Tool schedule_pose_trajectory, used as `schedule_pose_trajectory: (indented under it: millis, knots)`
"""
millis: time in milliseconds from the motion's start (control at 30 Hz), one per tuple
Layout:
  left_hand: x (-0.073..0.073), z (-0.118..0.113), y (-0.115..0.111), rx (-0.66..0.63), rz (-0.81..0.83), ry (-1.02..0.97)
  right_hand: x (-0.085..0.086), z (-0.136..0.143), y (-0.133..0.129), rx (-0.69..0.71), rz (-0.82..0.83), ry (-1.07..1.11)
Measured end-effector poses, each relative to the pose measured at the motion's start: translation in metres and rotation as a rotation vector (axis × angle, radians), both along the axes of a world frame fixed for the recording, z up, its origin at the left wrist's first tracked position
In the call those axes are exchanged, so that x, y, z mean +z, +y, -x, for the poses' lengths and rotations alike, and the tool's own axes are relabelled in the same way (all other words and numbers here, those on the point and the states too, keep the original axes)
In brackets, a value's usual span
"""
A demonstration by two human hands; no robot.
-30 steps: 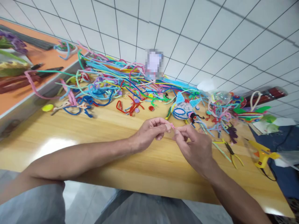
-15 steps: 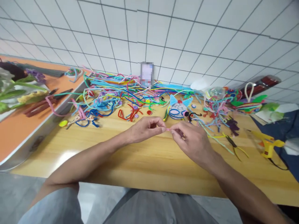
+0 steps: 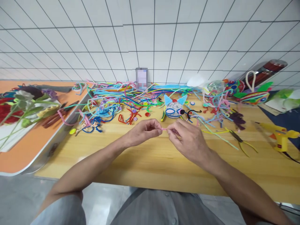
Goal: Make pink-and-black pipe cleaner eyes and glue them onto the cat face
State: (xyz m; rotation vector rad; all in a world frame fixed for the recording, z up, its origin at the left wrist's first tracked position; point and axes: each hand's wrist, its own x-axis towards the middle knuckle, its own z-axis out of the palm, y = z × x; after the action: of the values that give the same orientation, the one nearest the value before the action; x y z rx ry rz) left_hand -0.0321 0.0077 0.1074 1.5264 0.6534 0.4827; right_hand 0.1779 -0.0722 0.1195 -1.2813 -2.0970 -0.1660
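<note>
Between my two hands runs a short pink pipe cleaner (image 3: 164, 129), low over the wooden table. My left hand (image 3: 146, 131) pinches its left end between thumb and forefinger. My right hand (image 3: 186, 136) grips the other end in the same way, its fingers partly hiding it. Just behind my hands sits a silvery ball-like animal head (image 3: 173, 110) with light-blue pointed ears, blue oval loops, a black and pink nose and a red piece on top. Black bent pipe cleaners (image 3: 192, 113) lie to its right.
Colourful pipe cleaners (image 3: 105, 107) pile along the wall, with a phone (image 3: 142, 79) propped behind. Yellow-handled pliers (image 3: 242, 143) and a yellow glue gun (image 3: 280, 136) lie right. An orange-topped table (image 3: 25, 161) with artificial flowers stands left; a dark red cylinder (image 3: 267, 73) leans back right.
The camera view has shifted, so the table's contents sit differently in the picture. Both hands keep their pinch on the pink pipe cleaner, with slightly more of it showing between them.
</note>
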Motion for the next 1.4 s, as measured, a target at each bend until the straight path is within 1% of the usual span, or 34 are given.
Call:
schedule_pose_trajectory:
  millis: [100,167,367,500,567,667,867,933,967,1033,1067,1200,1300,1333,1400]
  knots:
    - [-0.001,-0.003,-0.002,0.040,0.038,-0.012,-0.004,0.000,0.001,-0.005,-0.087,-0.006]
    - [-0.002,-0.005,-0.002,0.057,0.050,-0.017,-0.006,0.000,0.002,-0.003,-0.115,-0.006]
    - [-0.005,-0.010,-0.002,0.075,0.070,-0.022,-0.010,-0.001,0.004,-0.006,-0.113,0.001]
    - [-0.009,-0.013,-0.003,0.132,0.106,-0.028,-0.013,0.000,0.006,-0.018,-0.126,-0.006]
    - [-0.012,-0.016,-0.004,0.174,0.147,-0.070,-0.014,0.001,0.007,-0.028,-0.135,-0.002]
    - [-0.016,-0.022,-0.008,0.246,0.242,-0.186,-0.017,0.002,0.008,-0.056,-0.134,0.034]
    - [-0.011,-0.040,-0.023,0.389,0.438,-0.415,-0.024,0.006,0.014,-0.046,-0.169,0.170]
    - [-0.011,-0.043,-0.024,0.397,0.484,-0.456,-0.024,0.006,0.016,-0.039,-0.162,0.223]
    - [-0.011,-0.043,-0.022,0.378,0.495,-0.452,-0.024,0.005,0.017,-0.038,-0.155,0.240]
    - [-0.013,-0.039,-0.015,0.309,0.469,-0.389,-0.022,0.001,0.018,-0.032,-0.137,0.241]
    - [-0.014,-0.035,-0.010,0.269,0.429,-0.339,-0.021,-0.002,0.019,-0.023,-0.118,0.227]
    - [-0.013,-0.015,0.013,0.141,0.152,-0.118,-0.018,-0.012,0.021,0.022,-0.022,0.129]
    - [-0.009,-0.006,0.022,0.027,-0.058,0.035,-0.017,-0.015,0.020,0.044,0.006,0.050]
    - [-0.009,-0.005,0.023,-0.002,-0.104,0.067,-0.017,-0.015,0.019,0.052,0.013,0.029]
    - [-0.008,-0.005,0.024,-0.047,-0.146,0.103,-0.016,-0.016,0.017,0.066,0.025,0.004]
